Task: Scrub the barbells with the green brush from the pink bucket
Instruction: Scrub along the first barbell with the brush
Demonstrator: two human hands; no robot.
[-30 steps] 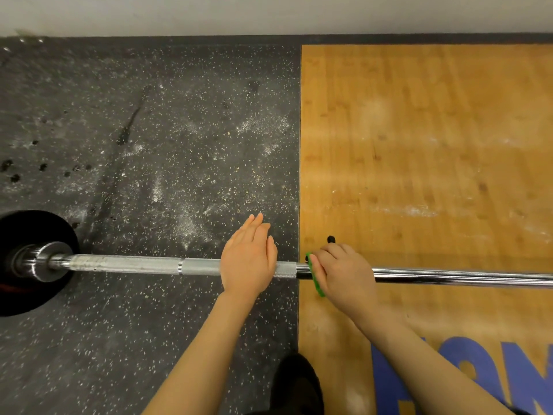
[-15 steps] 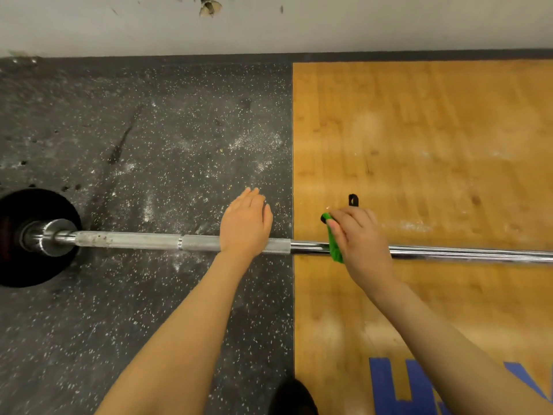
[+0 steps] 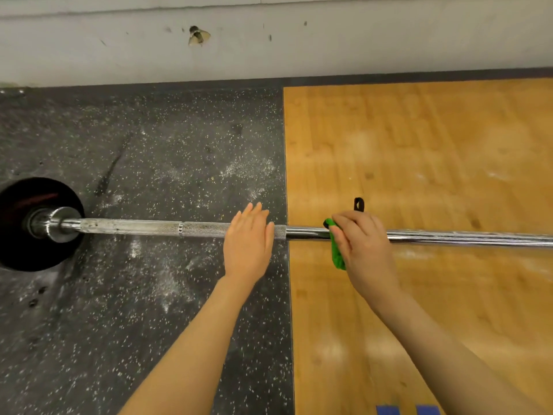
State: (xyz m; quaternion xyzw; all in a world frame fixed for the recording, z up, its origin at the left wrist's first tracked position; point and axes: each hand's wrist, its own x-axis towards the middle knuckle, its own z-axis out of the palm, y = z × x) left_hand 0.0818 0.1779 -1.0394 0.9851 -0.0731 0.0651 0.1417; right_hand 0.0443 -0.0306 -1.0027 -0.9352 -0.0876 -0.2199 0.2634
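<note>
1. Across the floor, a long silver steel barbell [image 3: 143,228] lies left to right, spanning a speckled black rubber mat [image 3: 149,151] and a tan wooden platform [image 3: 419,151].
2. At its left end sits a round black weight plate [image 3: 18,244], resting on the mat.
3. The left hand [image 3: 248,241] lies flat on the bar's knurled part just left of the mat's edge, fingers straight and pressed together.
4. The right hand [image 3: 362,244] curls round a green brush [image 3: 336,253] with a black loop end [image 3: 358,204], holding it against the smooth bar over the platform.
5. A scuffed pale grey wall [image 3: 299,46] runs behind.
</note>
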